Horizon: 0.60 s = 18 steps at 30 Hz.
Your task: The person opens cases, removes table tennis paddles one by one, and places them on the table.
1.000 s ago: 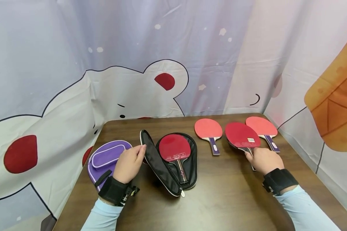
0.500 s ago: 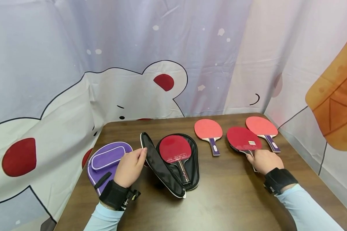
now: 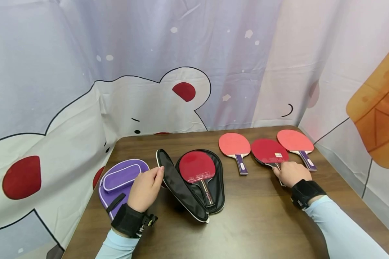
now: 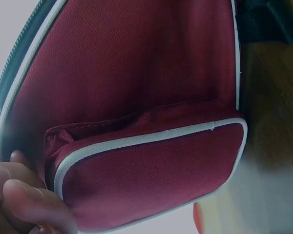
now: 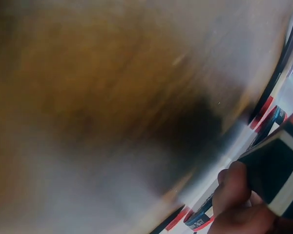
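Observation:
My left hand (image 3: 146, 189) pinches the raised lid of a zippered table tennis paddle case (image 3: 180, 187), whose lining is black. From the left wrist view, the lid's outside is dark red, with a white-piped pocket (image 4: 151, 180). A red paddle (image 3: 197, 167) lies in the case, handle toward me. On the right, my right hand (image 3: 292, 174) grips the handle of another dark red paddle (image 3: 268, 151) bearing a small pale sticker. That handle (image 5: 276, 170) looks dark with a pale stripe in the right wrist view. Whether this paddle touches the table is unclear.
A purple case (image 3: 121, 181) with white piping lies at the left, partly behind my left hand. Two lighter red paddles with purple handles lie farther back: one paddle (image 3: 235, 144) left of the held one, another paddle (image 3: 295, 140) right of it. Curtains border the wooden table (image 3: 240, 219).
The held paddle dipped slightly toward me, then shifted a little left with my right hand. My left hand keeps the lid raised, nearly unmoved.

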Each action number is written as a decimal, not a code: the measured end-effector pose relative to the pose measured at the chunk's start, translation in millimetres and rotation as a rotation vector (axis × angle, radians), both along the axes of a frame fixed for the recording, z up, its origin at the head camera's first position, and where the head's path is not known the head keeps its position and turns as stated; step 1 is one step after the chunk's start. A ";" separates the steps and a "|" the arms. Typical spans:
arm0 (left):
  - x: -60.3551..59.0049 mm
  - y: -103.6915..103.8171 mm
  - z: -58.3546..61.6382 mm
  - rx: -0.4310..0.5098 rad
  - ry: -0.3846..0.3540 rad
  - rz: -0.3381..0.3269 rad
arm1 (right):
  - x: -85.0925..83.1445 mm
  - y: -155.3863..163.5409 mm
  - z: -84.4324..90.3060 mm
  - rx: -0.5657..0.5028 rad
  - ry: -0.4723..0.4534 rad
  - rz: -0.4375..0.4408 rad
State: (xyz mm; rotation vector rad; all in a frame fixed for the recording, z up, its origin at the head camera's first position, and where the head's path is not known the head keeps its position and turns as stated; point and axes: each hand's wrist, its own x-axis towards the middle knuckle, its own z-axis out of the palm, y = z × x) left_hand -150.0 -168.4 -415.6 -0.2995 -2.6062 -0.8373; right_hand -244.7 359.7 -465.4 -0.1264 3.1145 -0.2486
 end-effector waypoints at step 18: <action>1.5 -2.7 -1.1 -0.007 -0.021 0.021 | -38.3 -0.1 -3.7 0.054 -0.044 0.004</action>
